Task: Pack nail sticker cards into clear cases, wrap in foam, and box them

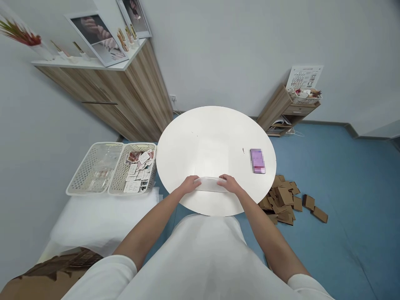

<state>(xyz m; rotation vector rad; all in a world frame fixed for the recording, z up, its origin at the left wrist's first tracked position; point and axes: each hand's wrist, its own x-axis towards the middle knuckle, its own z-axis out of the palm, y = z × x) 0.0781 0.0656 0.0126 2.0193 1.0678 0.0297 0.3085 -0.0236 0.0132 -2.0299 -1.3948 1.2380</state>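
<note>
A flat clear plastic case (210, 184) lies on the near part of the round white table (206, 141). My left hand (189, 184) grips its left end with the fingers curled over the edge. My right hand (230, 183) grips its right end the same way. What the case holds, if anything, does not show.
A small purple pack (257, 161) lies on the table's right side. Two white baskets (112, 167) stand to the left, the right one full of small cards. Brown cardboard pieces (286, 201) litter the blue floor at right. A wooden cabinet (125, 91) stands behind left.
</note>
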